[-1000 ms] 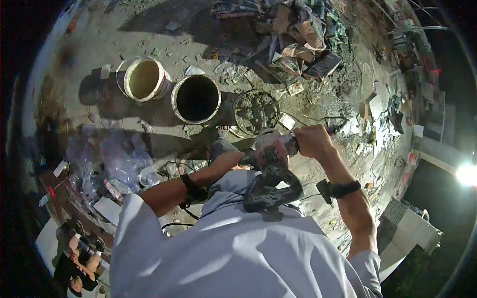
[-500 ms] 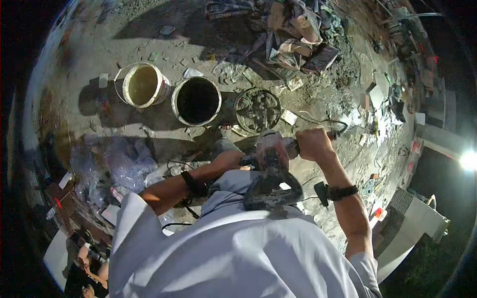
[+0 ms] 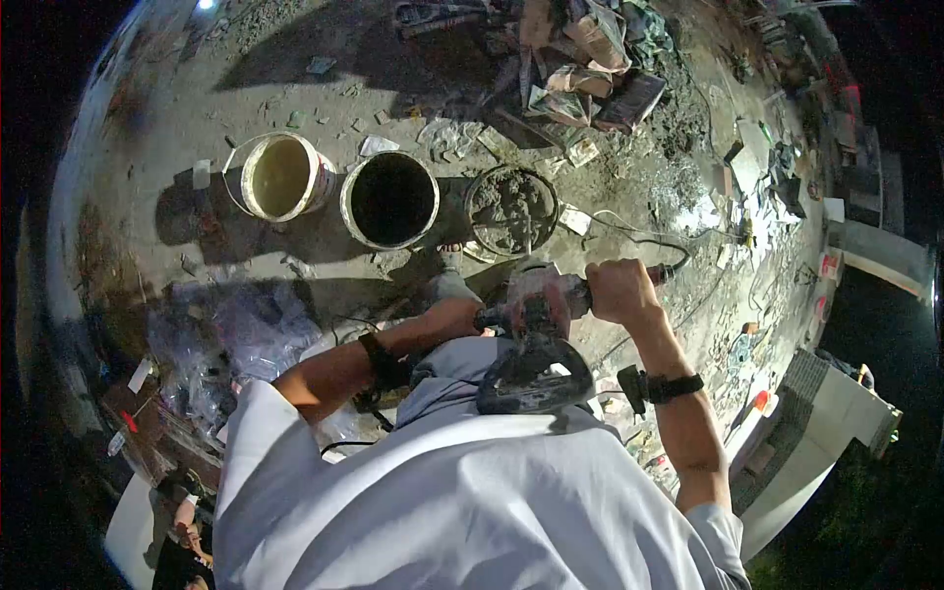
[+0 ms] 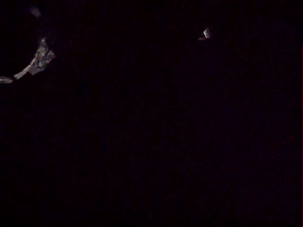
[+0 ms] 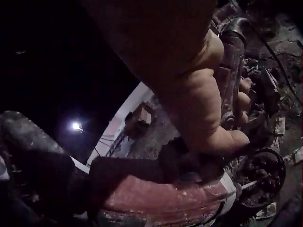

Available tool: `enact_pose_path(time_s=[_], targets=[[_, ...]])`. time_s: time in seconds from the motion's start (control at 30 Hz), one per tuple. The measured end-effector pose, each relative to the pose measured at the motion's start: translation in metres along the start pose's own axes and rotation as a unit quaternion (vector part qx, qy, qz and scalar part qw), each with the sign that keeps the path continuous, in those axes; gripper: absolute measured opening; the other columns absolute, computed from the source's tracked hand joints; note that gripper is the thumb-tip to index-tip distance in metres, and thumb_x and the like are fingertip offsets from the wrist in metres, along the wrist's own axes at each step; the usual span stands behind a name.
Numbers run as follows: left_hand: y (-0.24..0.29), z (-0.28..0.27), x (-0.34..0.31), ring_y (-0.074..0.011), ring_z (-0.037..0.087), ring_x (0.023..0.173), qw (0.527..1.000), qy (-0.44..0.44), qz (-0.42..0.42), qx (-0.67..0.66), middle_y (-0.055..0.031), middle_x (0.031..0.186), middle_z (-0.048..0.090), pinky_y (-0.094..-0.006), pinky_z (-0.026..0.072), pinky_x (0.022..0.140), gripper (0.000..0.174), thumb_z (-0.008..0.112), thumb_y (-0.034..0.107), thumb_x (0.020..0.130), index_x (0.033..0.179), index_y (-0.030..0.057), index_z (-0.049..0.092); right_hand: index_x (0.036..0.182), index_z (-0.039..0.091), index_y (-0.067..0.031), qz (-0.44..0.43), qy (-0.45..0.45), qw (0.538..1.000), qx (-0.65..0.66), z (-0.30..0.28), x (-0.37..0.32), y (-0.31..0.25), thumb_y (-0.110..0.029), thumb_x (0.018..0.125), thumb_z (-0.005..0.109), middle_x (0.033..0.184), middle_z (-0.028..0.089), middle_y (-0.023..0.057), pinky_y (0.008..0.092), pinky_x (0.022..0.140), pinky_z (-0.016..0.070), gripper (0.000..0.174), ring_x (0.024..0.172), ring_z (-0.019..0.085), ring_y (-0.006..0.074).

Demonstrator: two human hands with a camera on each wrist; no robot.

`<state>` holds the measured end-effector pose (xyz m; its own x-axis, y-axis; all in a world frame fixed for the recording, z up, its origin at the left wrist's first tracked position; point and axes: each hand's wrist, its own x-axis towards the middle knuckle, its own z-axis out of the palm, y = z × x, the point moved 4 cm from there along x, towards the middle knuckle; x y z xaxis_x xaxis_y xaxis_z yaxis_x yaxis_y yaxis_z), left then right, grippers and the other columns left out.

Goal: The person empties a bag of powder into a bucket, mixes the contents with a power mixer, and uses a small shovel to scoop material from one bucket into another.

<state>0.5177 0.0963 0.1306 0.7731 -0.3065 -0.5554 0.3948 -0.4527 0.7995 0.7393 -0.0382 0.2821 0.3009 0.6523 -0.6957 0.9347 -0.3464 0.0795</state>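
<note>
Both hands hold a dusty red and black power mixer (image 3: 536,305) in front of the body. On its right side handle, the right hand (image 3: 621,290) has its fingers wrapped round the grip; the right wrist view shows the thumb and fingers about that handle (image 5: 232,61), above the red housing (image 5: 156,196). The left hand (image 3: 452,320) grips the handle on the other side. From the mixer a rod (image 3: 527,224) reaches down into a bucket of grey mortar (image 3: 497,202). Almost nothing shows in the dark left wrist view.
Left of the mortar stand a dark-inside bucket (image 3: 389,200) and a bucket of cloudy liquid (image 3: 280,177). Torn bags (image 3: 590,84) lie beyond. A power cable (image 3: 649,239) runs at the right, and clear plastic (image 3: 236,334) lies at the left. Another person (image 3: 189,526) is at lower left.
The head view has turned slightly, so the ground and debris shift in it. Both hands keep their grip on the mixer, and the rod stays in the mortar bucket.
</note>
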Motion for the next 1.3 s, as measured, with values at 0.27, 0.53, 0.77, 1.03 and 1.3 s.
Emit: enact_pose_path(time_s=[0.27,0.53,0.77,1.03,1.3], targets=[[-0.011,0.008,-0.005,-0.032,0.069,0.082,0.999,-0.009,0.027,-0.016,-0.017,0.09,0.072,-0.0461,0.0523,0.075,0.035,0.074,0.03,0.08,0.107,0.0074,0.071,0.079,0.07,-0.0099,-0.003,0.023,1.0,0.02,0.008,-0.004,-0.009,-0.019,0.074,0.066,0.075,0.071,0.0127,0.0414,0.066,0.0558,0.011,0.074,0.072,0.0282],[-0.006,0.011,-0.018,-0.0324,0.07,0.084,1.0,-0.015,0.0,-0.004,-0.0184,0.092,0.072,-0.0463,0.0528,0.076,0.034,0.073,0.027,0.08,0.107,0.0063,0.071,0.081,0.072,-0.0107,0.016,-0.003,1.0,0.023,0.01,-0.012,-0.019,-0.021,0.073,0.069,0.08,0.073,0.0114,0.0387,0.069,0.0564,0.013,0.078,0.073,0.0267],[-0.028,0.032,-0.016,-0.0361,0.069,0.077,1.0,0.0,-0.008,0.027,-0.0222,0.084,0.07,-0.0472,0.0518,0.069,0.031,0.073,0.03,0.079,0.095,0.0026,0.072,0.081,0.072,-0.0107,0.006,0.01,1.0,0.027,0.009,-0.014,-0.026,-0.021,0.071,0.071,0.078,0.073,0.0107,0.0389,0.07,0.0566,0.015,0.078,0.073,0.0272],[-0.004,0.019,-0.042,-0.0416,0.068,0.08,0.999,0.01,-0.017,-0.031,-0.0234,0.084,0.069,-0.0495,0.0509,0.071,0.041,0.074,0.039,0.079,0.092,-0.0005,0.069,0.079,0.071,-0.0087,-0.003,0.023,0.999,0.041,0.004,-0.013,-0.029,-0.021,0.07,0.07,0.075,0.071,0.0136,0.0407,0.068,0.0562,0.015,0.076,0.072,0.029],[0.008,0.008,-0.055,-0.0413,0.068,0.083,0.996,0.037,-0.072,0.022,-0.0224,0.086,0.069,-0.0497,0.0516,0.072,0.046,0.075,0.043,0.077,0.094,0.0005,0.069,0.08,0.07,-0.0075,-0.018,0.052,0.997,0.055,0.012,-0.012,-0.032,-0.019,0.072,0.07,0.074,0.071,0.0138,0.0408,0.067,0.0558,0.014,0.075,0.072,0.0294]])
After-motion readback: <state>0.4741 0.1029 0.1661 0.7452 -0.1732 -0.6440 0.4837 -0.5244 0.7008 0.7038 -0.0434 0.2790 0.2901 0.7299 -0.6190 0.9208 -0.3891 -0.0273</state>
